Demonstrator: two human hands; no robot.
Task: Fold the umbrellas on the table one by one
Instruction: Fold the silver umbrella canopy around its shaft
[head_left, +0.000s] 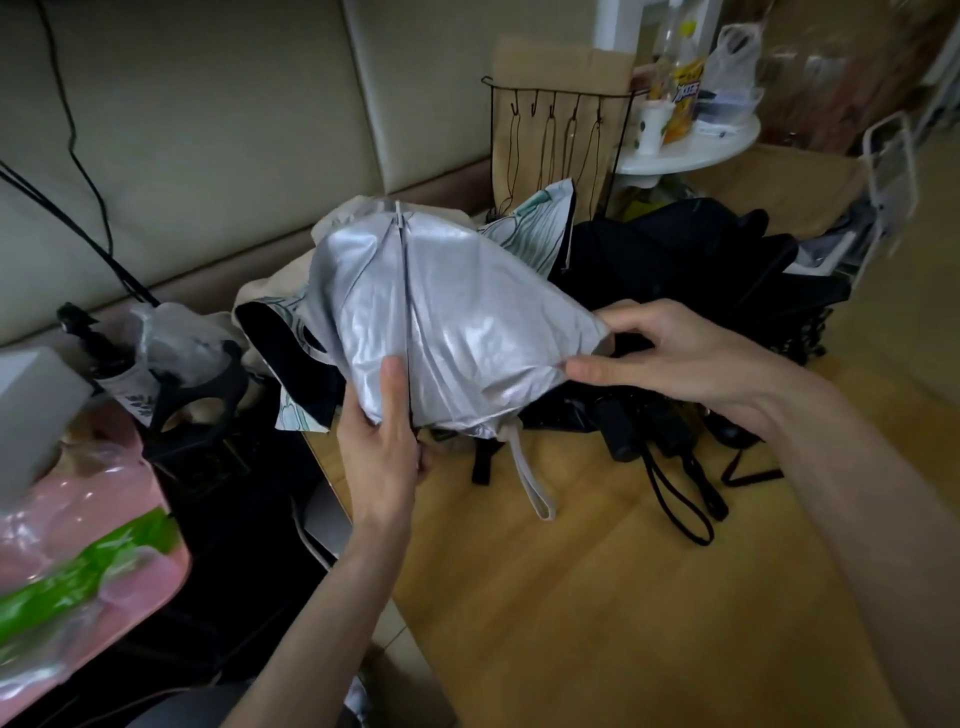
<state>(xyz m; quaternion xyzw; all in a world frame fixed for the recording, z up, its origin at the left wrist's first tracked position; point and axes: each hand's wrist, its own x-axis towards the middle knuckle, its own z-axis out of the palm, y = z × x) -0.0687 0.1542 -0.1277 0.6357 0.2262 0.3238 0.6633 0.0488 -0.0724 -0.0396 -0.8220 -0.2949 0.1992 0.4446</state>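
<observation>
Gripping crinkled silver umbrella (441, 332), left hand (382, 441), right hand (670, 358) pinching fabric edge

Left hand (382, 447), right hand (670, 358) bare; 2 forearms bare to frame edge.

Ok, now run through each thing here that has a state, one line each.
silver umbrella: collapsed, canopy loose and unwrapped, held above the table.
left grip: holds the silver umbrella's lower end.
right grip: pinches its canopy edge.
strap: hanging free below it.
black umbrellas: collapsed, in a loose heap on the table.
patterned umbrella: canopy loose, behind the silver one.
</observation>
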